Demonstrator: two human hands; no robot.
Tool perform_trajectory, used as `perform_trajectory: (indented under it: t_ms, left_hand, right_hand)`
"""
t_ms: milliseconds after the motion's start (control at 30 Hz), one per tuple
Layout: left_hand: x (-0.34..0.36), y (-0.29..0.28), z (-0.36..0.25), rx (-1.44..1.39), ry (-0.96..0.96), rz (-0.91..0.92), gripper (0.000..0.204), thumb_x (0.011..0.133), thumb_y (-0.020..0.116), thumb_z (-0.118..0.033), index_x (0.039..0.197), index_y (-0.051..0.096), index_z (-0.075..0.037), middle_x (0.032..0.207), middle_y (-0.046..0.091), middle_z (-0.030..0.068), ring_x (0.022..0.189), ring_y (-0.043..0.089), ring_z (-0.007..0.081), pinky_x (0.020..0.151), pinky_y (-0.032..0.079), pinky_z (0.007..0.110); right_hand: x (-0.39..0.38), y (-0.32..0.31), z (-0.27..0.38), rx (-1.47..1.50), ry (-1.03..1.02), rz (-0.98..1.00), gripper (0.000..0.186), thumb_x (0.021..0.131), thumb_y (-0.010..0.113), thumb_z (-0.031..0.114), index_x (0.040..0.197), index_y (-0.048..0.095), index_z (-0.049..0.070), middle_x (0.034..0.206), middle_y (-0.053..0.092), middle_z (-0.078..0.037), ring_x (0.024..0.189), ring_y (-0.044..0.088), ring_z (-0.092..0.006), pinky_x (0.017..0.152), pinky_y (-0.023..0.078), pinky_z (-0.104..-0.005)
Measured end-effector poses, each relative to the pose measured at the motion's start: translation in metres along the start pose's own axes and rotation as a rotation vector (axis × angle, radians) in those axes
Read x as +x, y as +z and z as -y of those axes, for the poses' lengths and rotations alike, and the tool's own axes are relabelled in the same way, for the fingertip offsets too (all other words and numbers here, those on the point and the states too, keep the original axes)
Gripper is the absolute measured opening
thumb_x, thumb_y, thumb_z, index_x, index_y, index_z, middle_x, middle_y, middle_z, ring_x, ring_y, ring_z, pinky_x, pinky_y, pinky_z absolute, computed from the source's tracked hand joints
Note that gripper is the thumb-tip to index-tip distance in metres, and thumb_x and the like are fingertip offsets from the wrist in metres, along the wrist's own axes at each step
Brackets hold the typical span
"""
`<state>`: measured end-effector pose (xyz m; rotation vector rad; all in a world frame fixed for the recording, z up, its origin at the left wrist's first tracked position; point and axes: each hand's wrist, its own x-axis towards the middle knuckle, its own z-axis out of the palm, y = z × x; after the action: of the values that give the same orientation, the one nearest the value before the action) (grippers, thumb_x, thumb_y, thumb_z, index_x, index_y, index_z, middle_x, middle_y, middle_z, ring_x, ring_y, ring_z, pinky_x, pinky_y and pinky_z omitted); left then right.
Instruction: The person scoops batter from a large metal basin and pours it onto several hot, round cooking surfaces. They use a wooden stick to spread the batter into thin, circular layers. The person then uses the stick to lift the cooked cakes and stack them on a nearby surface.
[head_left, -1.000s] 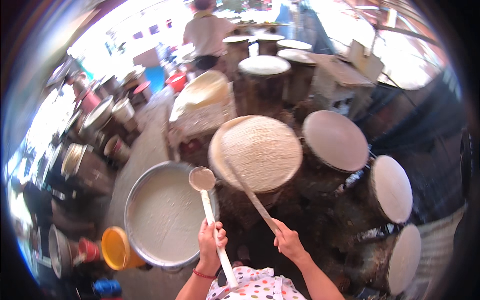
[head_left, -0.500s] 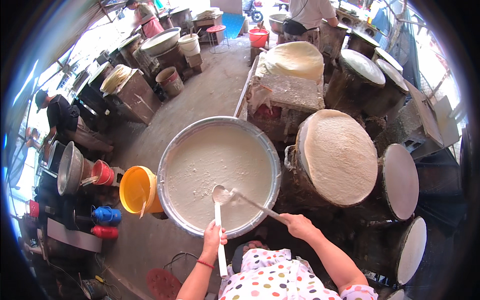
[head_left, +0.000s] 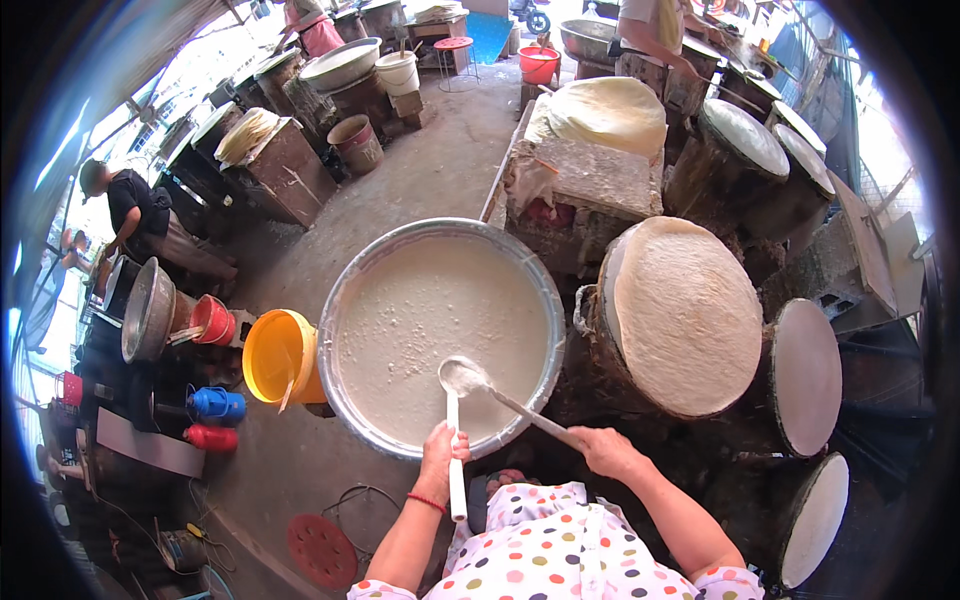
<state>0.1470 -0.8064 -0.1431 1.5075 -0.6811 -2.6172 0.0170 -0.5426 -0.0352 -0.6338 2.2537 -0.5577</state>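
A large round tub (head_left: 333, 395) of pale, lumpy batter (head_left: 430, 300) stands in front of me. My left hand (head_left: 440, 458) is closed around a white-handled utensil (head_left: 457, 490), upright over the tub's near rim. In my right hand (head_left: 608, 452) is the long handle of a ladle (head_left: 540, 420), which slants to the left over the batter. The ladle's round bowl, coated with pale batter, meets the top of the white handle. What head the white-handled utensil has is hidden there.
Right of the tub, a round griddle bears a pale flatbread (head_left: 685, 315); several bare griddles (head_left: 806, 378) stand beyond. A yellow bucket (head_left: 275, 355) stands left, near a red bucket (head_left: 212, 320). Stacked flatbreads (head_left: 605, 115) lie ahead. Other people (head_left: 140, 215) work farther off.
The view has shifted slightly. The ladle's bowl and the white handle's top have come together over the batter. Both hands keep their grip.
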Motion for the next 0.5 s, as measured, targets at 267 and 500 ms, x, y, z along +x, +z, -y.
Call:
perform_trajectory:
  t_ms: [267,500]
  left_hand:
    - [-0.001,0.001,0.021,0.891,0.603,-0.160,0.051,0.089,0.051,-0.007,0.139,0.039,-0.003,0.061,0.051,0.0062,0.040,0.047,0.0136,0.034,0.040,0.029]
    - [-0.002,-0.010,0.025,1.138,0.888,-0.274,0.052,0.086,0.052,-0.004,0.137,0.042,0.000,0.120,0.058,0.0232,0.099,0.061,0.0289,0.085,0.048,0.035]
  right_hand:
    - [-0.027,-0.039,-0.012,-0.344,-0.224,-0.498,0.027,0.081,0.065,0.018,0.107,0.063,0.024,0.074,0.055,-0.010,0.064,0.061,-0.0290,0.056,0.051,-0.0409]
    - [-0.066,-0.066,-0.002,0.224,-0.377,-0.859,0.047,0.081,0.068,0.013,0.126,0.057,0.021,0.074,0.056,-0.010,0.062,0.059,-0.0266,0.057,0.050,-0.0372]
